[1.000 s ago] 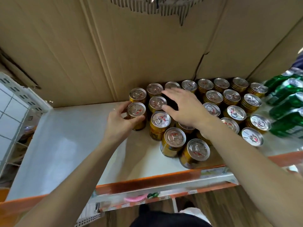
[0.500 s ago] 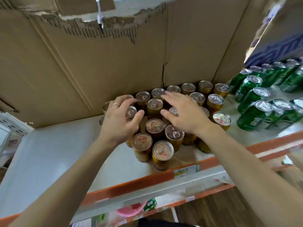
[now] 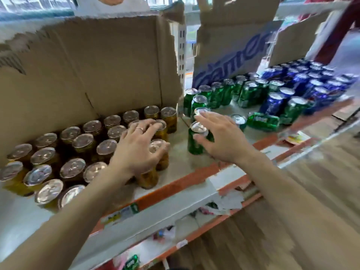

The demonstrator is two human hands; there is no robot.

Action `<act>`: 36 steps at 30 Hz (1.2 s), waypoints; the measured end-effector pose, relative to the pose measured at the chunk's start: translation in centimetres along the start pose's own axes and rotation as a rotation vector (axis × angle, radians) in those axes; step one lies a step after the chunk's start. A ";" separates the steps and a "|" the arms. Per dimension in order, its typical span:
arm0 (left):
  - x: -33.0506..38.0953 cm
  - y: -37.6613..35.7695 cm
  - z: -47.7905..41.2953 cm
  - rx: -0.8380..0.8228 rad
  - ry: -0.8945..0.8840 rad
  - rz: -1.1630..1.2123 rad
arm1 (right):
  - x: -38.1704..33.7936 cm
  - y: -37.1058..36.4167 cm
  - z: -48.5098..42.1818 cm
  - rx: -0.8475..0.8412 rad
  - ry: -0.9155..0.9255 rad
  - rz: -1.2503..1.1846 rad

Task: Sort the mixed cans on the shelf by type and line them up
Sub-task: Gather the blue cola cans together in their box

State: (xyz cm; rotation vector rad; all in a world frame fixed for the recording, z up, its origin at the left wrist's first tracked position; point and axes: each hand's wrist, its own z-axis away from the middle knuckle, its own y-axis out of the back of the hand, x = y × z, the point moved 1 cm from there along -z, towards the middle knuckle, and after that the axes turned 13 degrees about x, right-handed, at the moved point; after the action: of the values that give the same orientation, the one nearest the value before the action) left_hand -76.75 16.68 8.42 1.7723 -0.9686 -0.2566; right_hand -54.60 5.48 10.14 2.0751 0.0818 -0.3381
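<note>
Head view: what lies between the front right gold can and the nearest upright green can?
Only a bare strip of white shelf separates the gold can from the green can; nothing stands there. The head view shows it plainly.

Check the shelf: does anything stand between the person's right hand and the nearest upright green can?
Nothing visible does. The right hand is open right beside the green can, thumb toward its side. The gold cans stand apart, further left, under the left hand.
</note>
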 end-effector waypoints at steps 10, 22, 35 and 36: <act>14.2 -6.6 -5.1 -0.021 -0.123 0.060 | 14.4 8.0 6.0 0.033 -0.227 0.133; 21.5 -13.0 -11.8 -0.105 -0.315 0.082 | 22.1 8.6 6.4 0.058 -0.368 0.148; 27.0 -18.3 -20.5 -0.132 -0.441 0.102 | 29.2 8.4 3.2 0.073 -0.451 0.193; 27.7 -18.7 -20.9 -0.131 -0.448 0.102 | 30.0 8.6 3.2 0.085 -0.467 0.189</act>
State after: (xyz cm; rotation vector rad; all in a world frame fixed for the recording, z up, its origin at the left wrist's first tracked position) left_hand -37.46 13.69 8.52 1.5692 -1.3217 -0.6564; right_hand -24.82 -3.99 7.69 2.0158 -0.4122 -0.7076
